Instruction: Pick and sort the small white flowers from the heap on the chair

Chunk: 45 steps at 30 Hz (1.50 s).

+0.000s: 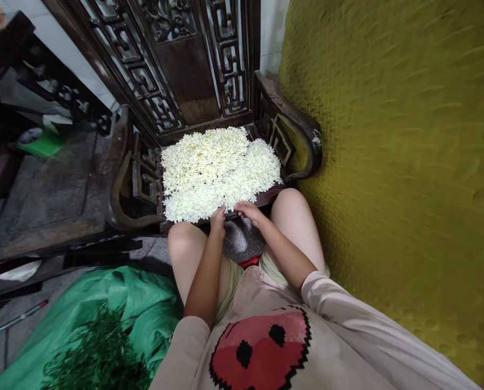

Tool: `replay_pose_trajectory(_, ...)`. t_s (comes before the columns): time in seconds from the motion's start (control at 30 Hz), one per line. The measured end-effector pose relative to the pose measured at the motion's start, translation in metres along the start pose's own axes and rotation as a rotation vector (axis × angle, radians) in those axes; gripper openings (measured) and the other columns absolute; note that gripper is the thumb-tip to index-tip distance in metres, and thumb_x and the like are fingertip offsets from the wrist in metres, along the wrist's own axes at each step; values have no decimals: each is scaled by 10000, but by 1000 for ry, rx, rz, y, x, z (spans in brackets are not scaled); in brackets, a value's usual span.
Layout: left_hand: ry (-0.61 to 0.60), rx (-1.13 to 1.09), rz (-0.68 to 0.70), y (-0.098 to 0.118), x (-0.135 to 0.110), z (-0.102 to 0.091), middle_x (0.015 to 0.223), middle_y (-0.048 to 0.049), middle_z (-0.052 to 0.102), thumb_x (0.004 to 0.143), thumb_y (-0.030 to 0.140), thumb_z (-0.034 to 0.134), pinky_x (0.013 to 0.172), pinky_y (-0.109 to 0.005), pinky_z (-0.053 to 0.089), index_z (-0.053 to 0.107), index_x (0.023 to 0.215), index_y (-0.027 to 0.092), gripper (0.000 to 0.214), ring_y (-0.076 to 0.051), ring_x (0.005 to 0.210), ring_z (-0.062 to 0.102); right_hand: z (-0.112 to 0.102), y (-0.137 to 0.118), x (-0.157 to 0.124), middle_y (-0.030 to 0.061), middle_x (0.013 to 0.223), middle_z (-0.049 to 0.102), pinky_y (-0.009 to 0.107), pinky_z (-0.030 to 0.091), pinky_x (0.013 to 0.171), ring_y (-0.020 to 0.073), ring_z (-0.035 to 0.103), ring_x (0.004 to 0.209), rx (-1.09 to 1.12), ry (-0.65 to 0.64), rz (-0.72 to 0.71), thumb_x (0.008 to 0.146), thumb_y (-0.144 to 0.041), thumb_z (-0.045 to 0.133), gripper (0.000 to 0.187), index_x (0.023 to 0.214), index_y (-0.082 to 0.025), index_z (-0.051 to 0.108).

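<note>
A thick layer of small white blossoms [221, 168] covers the seat of a dark carved wooden chair [191, 81]. The back part of the layer looks yellower, the front part whiter. At the seat's front edge, my left hand [218, 221] is closed, fingertips pinched beside the nearest blossoms. Just to its right, my right hand [247, 211] has its fingers bent together and pointing left, towards the left hand. Whatever lies between the fingertips of either hand is too small to make out.
A yellow textured wall covering [396, 162] rises close on the right. On the left stands a dark wooden table [50, 189] with a green tape-like roll [42, 142]. A green sack [144, 295] with leafy green stems [99, 352] lies at lower left.
</note>
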<state>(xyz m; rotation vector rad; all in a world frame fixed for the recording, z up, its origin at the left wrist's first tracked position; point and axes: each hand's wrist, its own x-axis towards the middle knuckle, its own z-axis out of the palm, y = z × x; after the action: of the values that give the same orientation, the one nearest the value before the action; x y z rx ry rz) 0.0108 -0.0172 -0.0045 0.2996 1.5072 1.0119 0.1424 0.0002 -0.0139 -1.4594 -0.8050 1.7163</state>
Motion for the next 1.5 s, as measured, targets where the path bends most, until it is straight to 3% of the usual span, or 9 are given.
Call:
replay_pose_trajectory(0.17,15,-37,41,2,-1,1,428,108,231,675,495,635,377,-173,146,549,719,152,357,-14,334,216,-14,-16,9,93,1212,539,265,465,734,162,561,988,178,214,-250,686,-403,652,620,1249,-263,434)
replay_pose_trajectory(0.3,-44,-67,-53,3,-3,4,425,88,287,760,517,525,376,-183,166,566,771,145,375,-26,321,250,-11,-13,3,112,1357,393,338,408,906,214,431,1189,18,192,-248,653,-351,681,760,1328,-260,343)
replay_pose_trajectory(0.53,-69,-10,-95,0,-8,8,432,76,320,778,484,520,386,-198,148,582,756,128,363,-32,317,260,-7,-9,-8,81,1025,563,325,412,863,171,538,860,-168,387,-381,700,-318,559,281,933,-168,610)
replay_pose_trajectory(0.6,-91,5,-53,-2,-11,8,432,69,336,785,482,513,393,-204,148,592,744,127,367,-35,324,255,-7,-9,-13,39,829,587,314,431,779,154,536,737,-168,282,-317,688,-327,575,231,849,-167,616)
replay_pose_trajectory(0.73,-142,34,82,-11,-28,6,485,36,455,767,463,558,433,-200,225,605,723,145,324,-55,393,352,1,-2,-34,7,694,604,276,420,659,130,530,624,-158,-123,-302,609,-376,682,284,802,-171,642)
replay_pose_trajectory(0.97,-211,39,65,-24,-48,-1,589,-35,582,762,574,503,565,-232,349,637,713,154,445,-131,575,525,7,7,-55,24,714,665,269,419,622,137,549,625,-139,-268,-267,526,-438,734,339,735,-176,683)
replay_pose_trajectory(1.1,-173,80,-9,-13,-40,2,505,-16,518,813,553,427,510,-230,300,627,682,150,468,-107,469,441,9,12,-42,20,713,671,264,414,634,127,546,614,-114,-203,-248,527,-406,728,304,715,-171,679)
replay_pose_trajectory(1.27,-61,149,69,-10,-31,0,519,10,476,825,480,441,483,-212,270,631,770,139,395,-80,457,391,10,22,-34,-7,580,611,243,378,590,116,504,562,-263,-49,-236,570,-355,689,201,591,-162,637)
replay_pose_trajectory(1.5,-154,129,145,-19,-21,-5,547,48,445,731,399,527,476,-194,268,591,867,151,290,-63,458,389,10,19,-38,-10,556,601,238,390,594,116,512,549,-264,-70,-240,634,-255,586,112,609,-153,625)
